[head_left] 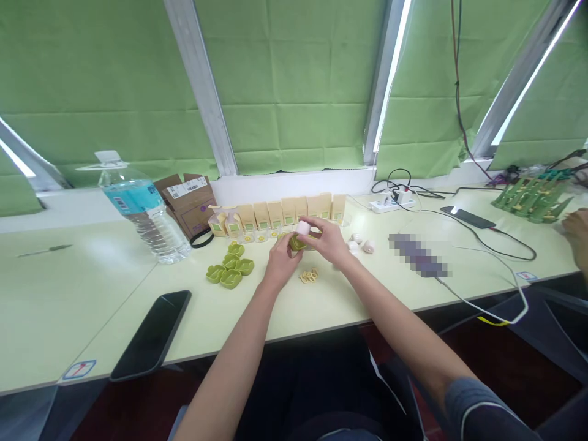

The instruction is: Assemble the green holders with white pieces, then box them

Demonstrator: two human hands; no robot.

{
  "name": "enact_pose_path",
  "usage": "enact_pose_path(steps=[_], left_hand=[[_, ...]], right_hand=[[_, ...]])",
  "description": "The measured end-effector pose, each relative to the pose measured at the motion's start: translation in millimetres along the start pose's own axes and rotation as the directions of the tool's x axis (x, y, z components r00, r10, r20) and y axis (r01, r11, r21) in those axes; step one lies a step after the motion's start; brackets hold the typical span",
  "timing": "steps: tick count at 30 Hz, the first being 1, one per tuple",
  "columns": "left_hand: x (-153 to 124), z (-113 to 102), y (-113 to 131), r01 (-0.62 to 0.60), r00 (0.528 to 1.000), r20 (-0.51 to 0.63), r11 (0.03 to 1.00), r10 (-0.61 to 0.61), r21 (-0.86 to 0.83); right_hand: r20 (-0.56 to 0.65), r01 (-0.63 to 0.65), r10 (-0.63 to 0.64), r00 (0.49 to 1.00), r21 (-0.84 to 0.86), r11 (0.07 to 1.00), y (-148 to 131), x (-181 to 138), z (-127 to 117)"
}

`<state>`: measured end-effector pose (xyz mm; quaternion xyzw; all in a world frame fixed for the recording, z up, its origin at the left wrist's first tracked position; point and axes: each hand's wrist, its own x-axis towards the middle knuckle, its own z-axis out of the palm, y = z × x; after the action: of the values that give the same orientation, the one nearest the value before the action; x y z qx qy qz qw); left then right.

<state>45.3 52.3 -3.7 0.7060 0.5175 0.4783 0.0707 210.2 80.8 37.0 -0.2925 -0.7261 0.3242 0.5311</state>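
My left hand (282, 260) is closed on a small green cup (296, 243), partly covered by fingers. Between the fingertips of my right hand (331, 243) is a pale pink rounded piece (303, 228), held at the top of the cup; whether it touches the cup I cannot tell. Several matching green cups (231, 278) lie on the table to the left, some with wavy rims. Below my hands lies a small pile of yellowish ring-like pieces (309, 275). More pale rounded pieces (368, 246) lie just right of my right hand.
Small cream boxes (261, 215) stand in a row behind my hands. A water bottle (142, 211), a brown carton (190, 205) and a black phone (152, 334) are at left. To the right are a power strip (392, 202), cables, another phone (468, 217) and a person's hand (577, 236).
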Motion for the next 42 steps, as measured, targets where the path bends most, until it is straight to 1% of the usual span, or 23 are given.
enact_pose_path(steps=[1,4,8,11,15,20,24,29,34,42], left_hand=[[0,0,0,-0.002,1.000,-0.007,1.000,0.002,0.002],[1,0,-1,-0.007,1.000,-0.027,1.000,0.007,0.011],[1,-2,-2,-0.013,1.000,-0.028,1.000,0.013,-0.008],[0,-2,-3,-0.020,1.000,-0.021,1.000,0.019,-0.021],[0,-3,-2,-0.043,0.999,-0.017,0.999,0.043,0.000],[1,-3,-1,-0.055,0.998,-0.021,0.998,0.055,0.006],[0,-4,0,-0.069,0.997,-0.018,0.998,0.069,0.010],[0,-5,1,-0.066,0.998,-0.005,0.998,0.066,0.015],[0,-5,2,-0.072,0.997,-0.007,0.997,0.072,0.011],[0,-5,0,-0.075,0.997,-0.014,0.997,0.075,0.009]], right_hand=[[-0.020,-0.008,0.008,1.000,0.000,1.000,4,-4,3],[-0.015,-0.019,0.018,1.000,-0.046,0.999,17,-11,5],[0.047,0.001,0.004,0.999,-0.115,0.993,25,-16,0],[0.104,0.011,0.009,0.995,-0.182,0.983,24,-18,-2],[0.110,-0.024,0.053,0.992,-0.251,0.968,18,-21,-1],[0.147,-0.017,0.047,0.988,-0.199,0.980,12,-23,-1],[0.131,-0.057,0.085,0.988,-0.207,0.977,10,-22,-3],[0.046,-0.124,0.137,0.989,-0.212,0.969,13,-21,-3],[0.013,-0.114,0.118,0.993,-0.183,0.976,17,-21,-2],[0.007,-0.111,0.113,0.994,-0.140,0.984,21,-22,-1]])
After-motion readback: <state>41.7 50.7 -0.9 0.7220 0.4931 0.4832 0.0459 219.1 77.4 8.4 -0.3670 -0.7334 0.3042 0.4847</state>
